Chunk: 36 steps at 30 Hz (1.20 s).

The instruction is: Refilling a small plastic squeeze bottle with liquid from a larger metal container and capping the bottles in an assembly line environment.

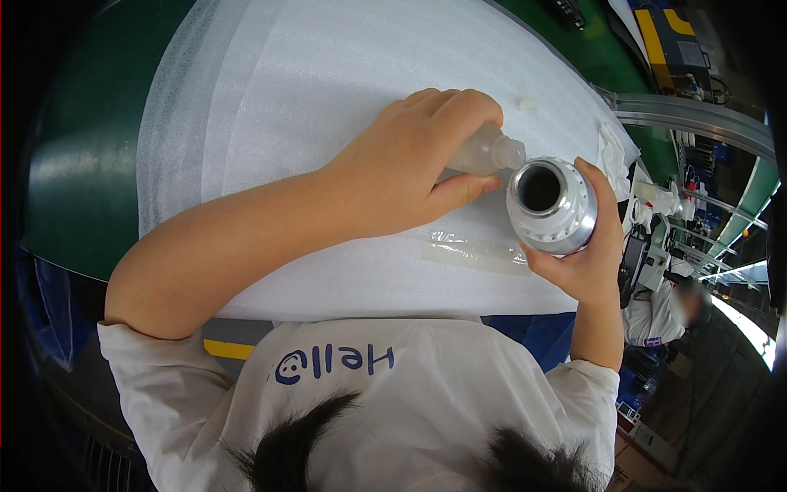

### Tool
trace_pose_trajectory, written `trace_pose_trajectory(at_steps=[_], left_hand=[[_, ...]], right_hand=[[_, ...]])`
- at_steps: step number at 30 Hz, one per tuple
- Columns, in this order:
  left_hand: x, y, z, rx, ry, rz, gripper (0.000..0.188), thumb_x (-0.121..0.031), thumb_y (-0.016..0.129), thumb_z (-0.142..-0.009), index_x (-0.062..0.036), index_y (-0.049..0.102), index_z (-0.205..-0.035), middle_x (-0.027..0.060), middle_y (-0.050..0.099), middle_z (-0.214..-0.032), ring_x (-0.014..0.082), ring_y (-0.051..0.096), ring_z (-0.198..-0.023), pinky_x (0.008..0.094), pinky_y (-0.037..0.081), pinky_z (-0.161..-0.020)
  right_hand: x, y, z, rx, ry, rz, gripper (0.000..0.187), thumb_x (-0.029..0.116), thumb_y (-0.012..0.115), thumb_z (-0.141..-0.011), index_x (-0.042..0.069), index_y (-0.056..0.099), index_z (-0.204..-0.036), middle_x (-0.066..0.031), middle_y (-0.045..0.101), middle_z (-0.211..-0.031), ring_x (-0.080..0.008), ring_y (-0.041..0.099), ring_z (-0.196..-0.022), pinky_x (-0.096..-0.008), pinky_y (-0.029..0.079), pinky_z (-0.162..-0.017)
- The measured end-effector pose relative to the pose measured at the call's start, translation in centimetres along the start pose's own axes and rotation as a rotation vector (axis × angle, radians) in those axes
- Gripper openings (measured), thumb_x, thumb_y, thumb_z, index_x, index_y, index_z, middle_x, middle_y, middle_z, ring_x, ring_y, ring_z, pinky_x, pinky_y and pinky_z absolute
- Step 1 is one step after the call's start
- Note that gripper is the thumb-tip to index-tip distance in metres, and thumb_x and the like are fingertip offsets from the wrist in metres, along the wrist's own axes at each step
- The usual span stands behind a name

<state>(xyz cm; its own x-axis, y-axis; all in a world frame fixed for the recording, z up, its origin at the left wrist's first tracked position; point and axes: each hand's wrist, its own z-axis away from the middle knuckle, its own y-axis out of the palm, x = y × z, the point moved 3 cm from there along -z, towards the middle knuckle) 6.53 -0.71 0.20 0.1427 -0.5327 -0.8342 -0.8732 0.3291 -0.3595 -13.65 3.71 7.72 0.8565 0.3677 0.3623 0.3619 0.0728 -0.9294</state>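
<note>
My left hand (430, 148) is closed around a translucent plastic bottle (484, 152), its narrow neck pointing right. The bottle lies tilted with its mouth close to the rim of a silver metal cylinder (566, 215); whether they touch I cannot tell. That cylinder has a dark round opening facing up and small marks around its shoulder. Wrapped around its right side and base is my right hand (592, 254), thumb in front. Both hands are above white foam sheeting (311, 90). The bottle's body is mostly hidden under my left palm.
Clear tape (475, 252) crosses the foam near its front edge. A small whitish piece (527, 104) lies beyond the hands, and a crumpled white cloth (611, 156) to the right. A metal rail (697, 115) runs at the far right. Another person (660, 312) sits further right.
</note>
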Motion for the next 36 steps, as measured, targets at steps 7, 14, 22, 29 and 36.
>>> trace_pose_trajectory(at_steps=[7, 14, 22, 29, 36], left_hand=[[-0.2, 0.0, -0.1, -0.04, 0.022, 0.008, 0.045, -0.014, 0.07, -0.072, -0.0065, 0.045, -0.108, 0.0112, 0.052, -0.104, 0.0277, 0.052, -0.095, 0.0356, 0.041, -0.082], [-0.1, 0.0, -0.1, -0.081, 0.031, -0.015, 0.045, -0.012, 0.071, -0.07, -0.0075, 0.046, -0.107, 0.0097, 0.053, -0.103, 0.0274, 0.052, -0.094, 0.0356, 0.042, -0.081], [0.1, 0.2, -0.1, -0.08, -0.039, -0.012, 0.047, -0.006, 0.069, -0.072, -0.0085, 0.041, -0.109, 0.0103, 0.053, -0.102, 0.0267, 0.054, -0.091, 0.0346, 0.045, -0.078], [0.2, -0.5, -0.8, -0.023, -0.261, 0.124, 0.044, -0.007, 0.068, -0.074, -0.0062, 0.04, -0.107, 0.0108, 0.055, -0.1, 0.024, 0.055, -0.091, 0.0324, 0.045, -0.078], [1.1, -1.5, -1.1, -0.104, -0.166, -0.142, 0.044, -0.008, 0.07, -0.073, -0.0048, 0.04, -0.106, 0.0094, 0.057, -0.101, 0.022, 0.055, -0.094, 0.0309, 0.044, -0.081]], right_hand=[[0.1, 0.1, 0.1, 0.007, 0.043, -0.012, 0.082, 0.012, 0.074, -0.051, -0.001, 0.039, -0.123, -0.0132, 0.056, -0.105, -0.021, 0.057, -0.096, -0.0309, 0.043, -0.085], [0.3, 0.1, 0.0, 0.024, 0.045, -0.001, 0.083, 0.013, 0.075, -0.05, -0.001, 0.039, -0.123, -0.0129, 0.056, -0.105, -0.021, 0.057, -0.096, -0.0307, 0.043, -0.085], [0.3, 0.1, 0.3, -0.048, 0.021, -0.111, 0.081, 0.015, 0.075, -0.046, 0.004, 0.045, -0.12, -0.0151, 0.056, -0.107, -0.0277, 0.058, -0.097, -0.0328, 0.045, -0.084], [-0.2, -0.5, 1.2, -0.132, 0.107, -0.374, 0.084, 0.02, 0.079, -0.048, -0.001, 0.042, -0.12, -0.0121, 0.055, -0.108, -0.0213, 0.056, -0.097, -0.0323, 0.042, -0.086], [-2.4, 1.5, 2.9, -0.308, 0.027, -0.803, 0.093, 0.021, 0.082, -0.05, 0.001, 0.033, -0.126, -0.0141, 0.051, -0.113, -0.023, 0.05, -0.104, -0.0356, 0.04, -0.088]])
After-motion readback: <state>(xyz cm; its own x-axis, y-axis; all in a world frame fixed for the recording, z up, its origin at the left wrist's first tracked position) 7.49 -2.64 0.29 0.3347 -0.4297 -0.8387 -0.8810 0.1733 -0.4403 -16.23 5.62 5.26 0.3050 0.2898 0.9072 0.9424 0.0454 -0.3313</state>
